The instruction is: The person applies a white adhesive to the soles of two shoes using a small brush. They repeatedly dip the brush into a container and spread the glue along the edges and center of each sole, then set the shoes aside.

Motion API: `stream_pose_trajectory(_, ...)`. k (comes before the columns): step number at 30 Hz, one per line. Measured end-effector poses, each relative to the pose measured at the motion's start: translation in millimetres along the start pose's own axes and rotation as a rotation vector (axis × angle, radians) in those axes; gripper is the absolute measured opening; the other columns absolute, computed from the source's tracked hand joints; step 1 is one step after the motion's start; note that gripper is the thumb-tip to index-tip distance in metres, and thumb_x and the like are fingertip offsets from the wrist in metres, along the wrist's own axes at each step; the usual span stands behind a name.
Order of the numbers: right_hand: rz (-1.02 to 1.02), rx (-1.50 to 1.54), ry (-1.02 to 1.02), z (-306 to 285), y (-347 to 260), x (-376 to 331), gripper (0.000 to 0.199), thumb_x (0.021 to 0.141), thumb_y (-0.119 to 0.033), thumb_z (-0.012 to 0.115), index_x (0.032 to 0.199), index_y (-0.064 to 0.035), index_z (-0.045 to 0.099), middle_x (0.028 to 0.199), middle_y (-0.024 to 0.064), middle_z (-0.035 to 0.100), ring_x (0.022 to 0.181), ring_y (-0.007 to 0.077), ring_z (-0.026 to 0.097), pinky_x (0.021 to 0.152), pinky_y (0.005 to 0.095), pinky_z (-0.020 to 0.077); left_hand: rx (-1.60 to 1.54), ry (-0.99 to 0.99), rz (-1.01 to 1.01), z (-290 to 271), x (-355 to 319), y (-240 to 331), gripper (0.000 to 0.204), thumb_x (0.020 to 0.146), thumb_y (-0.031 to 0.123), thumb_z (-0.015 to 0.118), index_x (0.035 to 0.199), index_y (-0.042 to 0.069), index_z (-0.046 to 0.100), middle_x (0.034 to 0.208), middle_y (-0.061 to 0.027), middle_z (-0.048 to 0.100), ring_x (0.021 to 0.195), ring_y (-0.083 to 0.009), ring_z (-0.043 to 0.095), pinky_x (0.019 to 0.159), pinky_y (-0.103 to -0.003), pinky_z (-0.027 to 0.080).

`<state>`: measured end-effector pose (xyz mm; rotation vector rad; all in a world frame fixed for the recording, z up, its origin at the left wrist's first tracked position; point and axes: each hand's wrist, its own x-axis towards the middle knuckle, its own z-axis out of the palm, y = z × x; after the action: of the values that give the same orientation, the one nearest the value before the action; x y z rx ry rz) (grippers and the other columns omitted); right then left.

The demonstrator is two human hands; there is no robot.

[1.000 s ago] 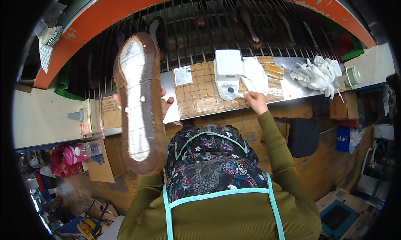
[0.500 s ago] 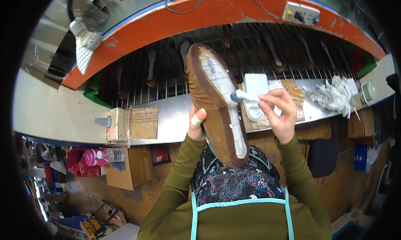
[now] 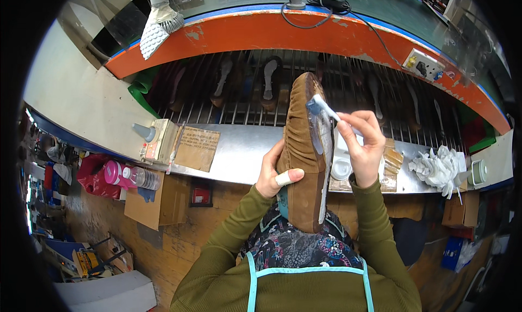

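A brown suede shoe (image 3: pixel 303 130) stands on end in front of me, tilted onto its side. Its pale, whitish underside with a brown border faces right. My left hand (image 3: pixel 273 173) grips the shoe from the left, the thumb, wrapped in white, pressed on its side. A small white-handled brush (image 3: pixel 326 108) with a bluish head is pinched in the fingers of my right hand (image 3: pixel 363 146). The brush head touches the underside near the upper end. Behind my right hand, a white plastic container (image 3: pixel 341 169) is partly hidden.
Past a metal ledge (image 3: pixel 239 154), several shoes lie on a rack of bars (image 3: pixel 244 103). Cardboard (image 3: pixel 198 149) and a small box (image 3: pixel 162 143) are at left; crumpled white gloves (image 3: pixel 437 170) at right. An orange beam (image 3: pixel 261 33) spans the far side.
The shoe has turned, so its underside now faces right rather than up. My right hand has moved the brush up toward the shoe's upper end. The whole view has shifted.
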<state>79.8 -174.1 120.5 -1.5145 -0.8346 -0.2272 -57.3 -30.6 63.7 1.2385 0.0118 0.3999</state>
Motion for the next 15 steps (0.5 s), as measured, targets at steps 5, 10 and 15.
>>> stream_pose_trajectory(5,-0.064,-0.011,0.023,6.7,2.9,24.5,0.014,0.081,-0.006,0.073,0.095,-0.0034,0.074,0.084,0.0022,0.055,0.065,0.0064,0.050,0.054,0.0214,0.0391,-0.020,0.000,0.020,-3.3,-3.5,4.0,0.083,0.072,0.025,0.078,0.137,-0.009,0.038,0.130,-0.0159,0.053,0.120,-0.0213,0.051,0.103,-0.033,0.038)
stream_pose_trajectory(10,-0.166,-0.048,0.030,7.0,8.5,40.0,0.014,0.080,-0.006,0.075,0.094,-0.0056,0.075,0.084,0.0017,0.056,0.065,0.0067,0.051,0.054,0.0214,0.0404,-0.025,-0.015,0.004,-8.3,-2.5,7.2,0.082,0.072,0.024,0.078,0.137,-0.009,0.039,0.129,-0.0150,0.054,0.119,-0.0205,0.051,0.103,-0.032,0.038)
stream_pose_trajectory(15,-0.256,-0.067,-0.117,-4.9,15.7,36.4,0.016,0.077,-0.006,0.076,0.093,-0.0063,0.075,0.084,0.0017,0.057,0.062,0.0062,0.050,0.052,0.0205,0.0395,-0.041,-0.007,-0.017,-10.9,2.5,9.2,0.081,0.073,0.024,0.076,0.137,-0.008,0.039,0.128,-0.0143,0.054,0.119,-0.0202,0.051,0.103,-0.032,0.038)
